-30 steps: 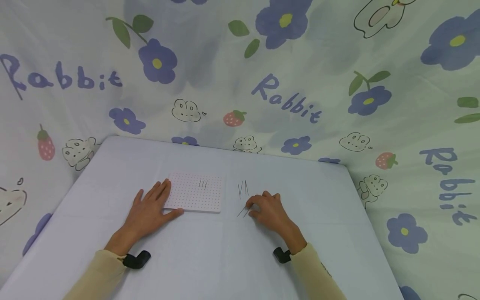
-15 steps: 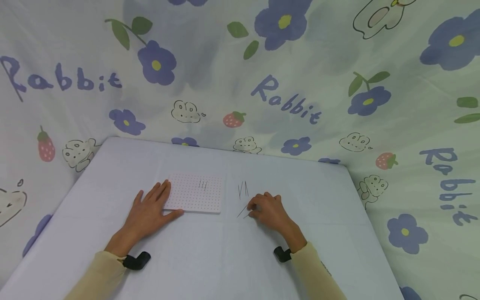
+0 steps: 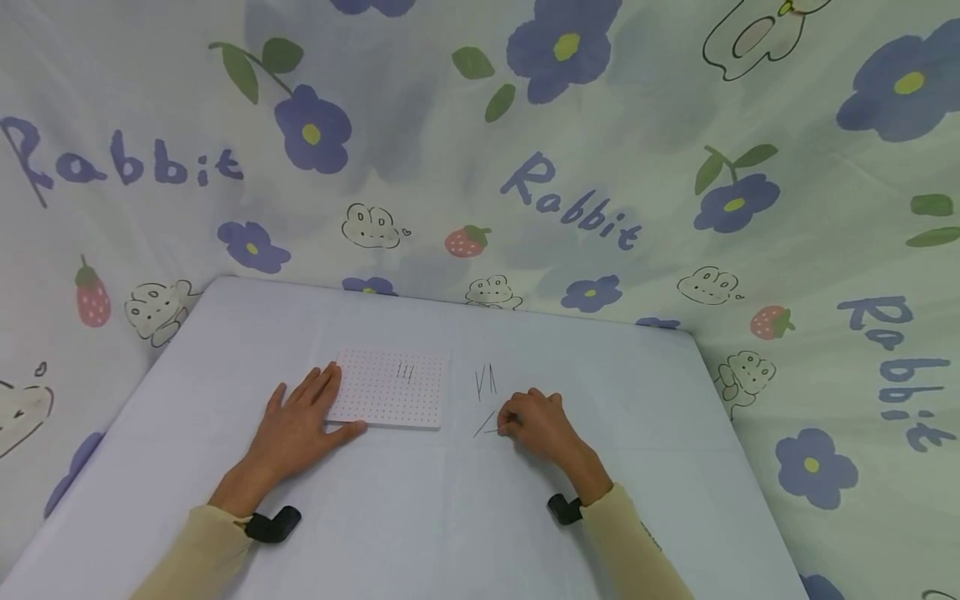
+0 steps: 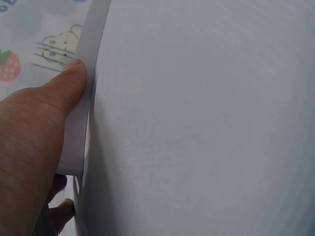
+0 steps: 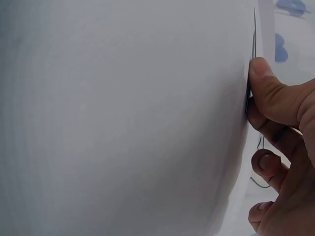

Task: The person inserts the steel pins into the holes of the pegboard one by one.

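The word "Rabbit" [image 3: 573,210] stands in purple-blue letters three times on the patterned cloth [image 3: 427,125]: beyond the far left corner of the surface [image 3: 397,517], behind its far edge, and, running downward, beyond its right edge.

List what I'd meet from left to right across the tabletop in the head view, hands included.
Bare left hand, white rectangular board with dotted grid, thin dark wire-like pieces beside the board, bare right hand.
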Motion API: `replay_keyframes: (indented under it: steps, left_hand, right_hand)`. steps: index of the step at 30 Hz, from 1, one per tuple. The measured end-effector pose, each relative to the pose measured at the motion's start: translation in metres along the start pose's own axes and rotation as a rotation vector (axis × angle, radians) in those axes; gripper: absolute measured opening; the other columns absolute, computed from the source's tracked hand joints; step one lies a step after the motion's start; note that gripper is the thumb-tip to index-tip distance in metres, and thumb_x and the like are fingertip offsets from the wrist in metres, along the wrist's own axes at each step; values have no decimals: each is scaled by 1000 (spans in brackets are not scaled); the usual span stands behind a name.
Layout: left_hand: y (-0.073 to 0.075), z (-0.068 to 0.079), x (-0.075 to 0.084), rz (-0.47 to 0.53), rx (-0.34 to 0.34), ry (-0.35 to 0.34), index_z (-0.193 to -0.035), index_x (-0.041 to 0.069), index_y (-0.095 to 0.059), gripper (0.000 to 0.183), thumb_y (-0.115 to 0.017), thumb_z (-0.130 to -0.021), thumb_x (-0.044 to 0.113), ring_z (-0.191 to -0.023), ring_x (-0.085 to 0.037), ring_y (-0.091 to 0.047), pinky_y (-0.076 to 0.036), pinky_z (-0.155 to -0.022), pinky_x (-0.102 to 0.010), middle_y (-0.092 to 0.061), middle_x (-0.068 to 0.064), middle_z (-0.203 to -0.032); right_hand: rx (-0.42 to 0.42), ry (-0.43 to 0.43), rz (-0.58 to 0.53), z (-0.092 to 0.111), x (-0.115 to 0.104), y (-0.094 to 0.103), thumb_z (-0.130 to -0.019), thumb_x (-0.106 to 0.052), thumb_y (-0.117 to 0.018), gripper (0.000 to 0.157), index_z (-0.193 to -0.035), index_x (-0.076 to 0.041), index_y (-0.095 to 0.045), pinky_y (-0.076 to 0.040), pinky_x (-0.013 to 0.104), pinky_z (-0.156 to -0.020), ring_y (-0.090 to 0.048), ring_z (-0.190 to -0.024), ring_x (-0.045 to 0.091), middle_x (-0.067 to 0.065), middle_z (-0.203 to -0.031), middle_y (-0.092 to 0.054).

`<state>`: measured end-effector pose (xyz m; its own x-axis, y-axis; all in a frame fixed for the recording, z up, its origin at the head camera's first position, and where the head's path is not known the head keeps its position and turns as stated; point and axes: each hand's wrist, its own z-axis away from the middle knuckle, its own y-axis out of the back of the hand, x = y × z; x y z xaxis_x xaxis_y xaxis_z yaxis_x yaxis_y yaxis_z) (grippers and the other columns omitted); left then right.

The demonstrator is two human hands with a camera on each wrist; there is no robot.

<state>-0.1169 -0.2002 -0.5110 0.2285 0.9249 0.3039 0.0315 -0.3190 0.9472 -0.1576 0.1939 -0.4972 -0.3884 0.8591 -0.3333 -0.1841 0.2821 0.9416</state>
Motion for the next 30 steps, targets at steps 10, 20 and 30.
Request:
replay_keyframes:
  steps: [10, 20, 30]
  left_hand:
    - [0, 0, 2, -8, 7, -4, -155, -3, -31, 104, -63, -87, 68, -147, -45, -27, -14, -112, -74, -30, -22, -161]
    - [0, 1, 2, -3, 17, -7, -155, -3, -32, 103, -64, -87, 67, -147, -45, -28, -15, -112, -73, -31, -22, -161]
    - [1, 0, 1, -5, 3, -4, -156, -3, -30, 105, -61, -87, 70, -148, -45, -27, -13, -113, -73, -29, -22, -162]
  right_hand:
    - [29, 60, 5, 3, -3, 2, -87, -25, -78, 9, -81, -26, -73, -29, 36, -73, -44, -73, 7, -16, -80, -63]
    - [43, 82, 24, 3, -2, 0, -89, -23, -78, 13, -79, -29, -71, -29, 35, -71, -43, -71, 6, -17, -79, -62]
    - [25, 72, 40, 4, -3, 2, -89, -28, -76, 11, -80, -28, -70, -30, 36, -74, -44, -73, 7, -17, -80, -62]
